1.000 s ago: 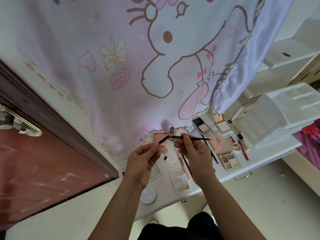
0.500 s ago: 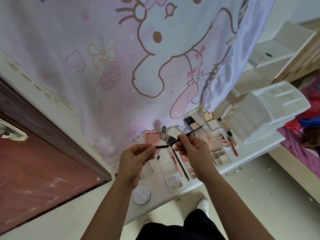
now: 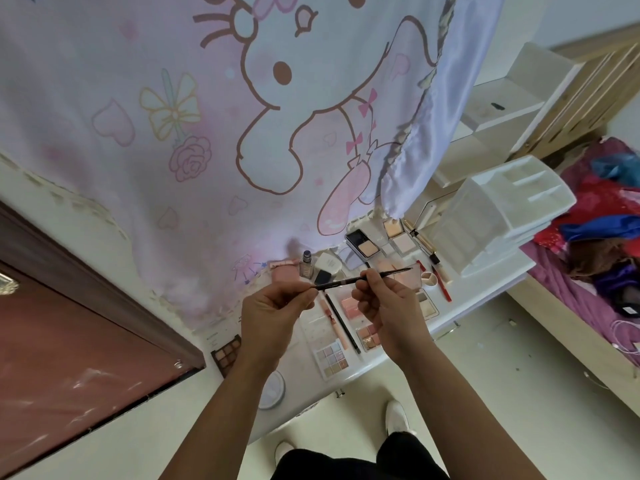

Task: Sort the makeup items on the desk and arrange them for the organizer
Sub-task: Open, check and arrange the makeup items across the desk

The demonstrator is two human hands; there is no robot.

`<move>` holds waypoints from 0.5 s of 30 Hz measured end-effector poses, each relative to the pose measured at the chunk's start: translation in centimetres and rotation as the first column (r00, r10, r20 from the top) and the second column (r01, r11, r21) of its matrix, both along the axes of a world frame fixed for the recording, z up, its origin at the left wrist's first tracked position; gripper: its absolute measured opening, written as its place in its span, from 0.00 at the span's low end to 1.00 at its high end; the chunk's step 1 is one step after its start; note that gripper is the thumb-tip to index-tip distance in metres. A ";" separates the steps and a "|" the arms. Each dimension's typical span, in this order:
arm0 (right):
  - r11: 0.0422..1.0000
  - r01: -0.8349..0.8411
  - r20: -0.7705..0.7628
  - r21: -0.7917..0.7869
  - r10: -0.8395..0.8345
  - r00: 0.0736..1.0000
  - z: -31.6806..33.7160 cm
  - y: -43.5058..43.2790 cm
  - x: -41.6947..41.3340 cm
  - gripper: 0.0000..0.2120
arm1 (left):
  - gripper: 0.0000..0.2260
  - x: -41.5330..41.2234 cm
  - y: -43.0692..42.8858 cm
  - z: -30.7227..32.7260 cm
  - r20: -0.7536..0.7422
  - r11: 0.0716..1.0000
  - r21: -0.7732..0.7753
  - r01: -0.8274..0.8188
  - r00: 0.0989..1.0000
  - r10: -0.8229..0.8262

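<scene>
Above the white desk, both my hands hold one thin black makeup pencil level. My left hand pinches its left end. My right hand pinches it near the middle, and the tip points right. On the desk below lie a pastel eyeshadow palette, a brown palette, blush pans, a black compact, a small bottle and a long black pencil. The white organizer stands at the desk's right end.
A pink cartoon curtain hangs behind the desk. A dark red door is at the left. White shelves rise behind the organizer. A bed with heaped clothes is at the right. A round white compact sits near the desk's front edge.
The short black piece in my left hand and the pencil in my right met at an angle before; now they form one straight line. The view has swung slightly.
</scene>
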State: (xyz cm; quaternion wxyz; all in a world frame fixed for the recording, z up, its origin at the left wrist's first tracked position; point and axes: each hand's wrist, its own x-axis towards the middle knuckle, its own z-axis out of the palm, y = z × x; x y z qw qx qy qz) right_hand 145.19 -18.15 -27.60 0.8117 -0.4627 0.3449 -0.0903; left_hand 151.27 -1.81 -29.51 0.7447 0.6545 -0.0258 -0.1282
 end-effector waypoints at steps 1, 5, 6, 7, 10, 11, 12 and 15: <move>0.999 0.002 0.020 0.053 -0.003 1.000 0.1 -0.3 0.0 0.10 | 0.05 0.0 -0.3 0.1 -0.016 1.000 -0.026 -0.013 1.000 0.013; 0.998 -0.049 0.035 0.044 0.047 0.998 0.5 -2.2 0.1 0.10 | 0.05 -0.7 -2.2 0.6 0.022 0.999 -0.024 -0.042 0.999 0.043; 0.997 -0.064 0.033 0.031 0.063 0.997 0.6 -2.9 0.1 0.10 | 0.05 -0.9 -2.8 0.9 0.041 0.999 -0.017 -0.043 0.998 0.043; 0.997 -0.078 0.036 0.022 0.077 0.996 0.7 -3.7 0.1 0.10 | 0.05 -1.0 -3.5 1.0 0.057 0.999 -0.016 -0.044 0.997 0.045; 0.988 -0.129 0.027 -0.086 0.132 0.991 1.0 -6.4 0.1 0.11 | 0.05 -1.2 -5.6 1.1 0.074 0.997 0.005 -0.071 0.995 0.071; 0.985 -0.133 0.030 -0.114 0.137 0.990 1.0 -7.1 0.0 0.11 | 0.05 -1.3 -6.3 1.0 0.070 0.996 0.026 -0.083 0.994 0.081; 0.985 -0.132 0.044 -0.108 0.137 0.990 0.9 -8.1 -0.2 0.11 | 0.05 -1.6 -7.4 0.9 0.055 0.995 0.037 -0.096 0.994 0.094; 0.991 -0.130 0.105 0.027 0.127 0.986 0.7 -10.7 -0.6 0.12 | 0.09 -2.5 -10.4 1.0 -0.151 0.985 -0.103 -0.141 0.981 0.125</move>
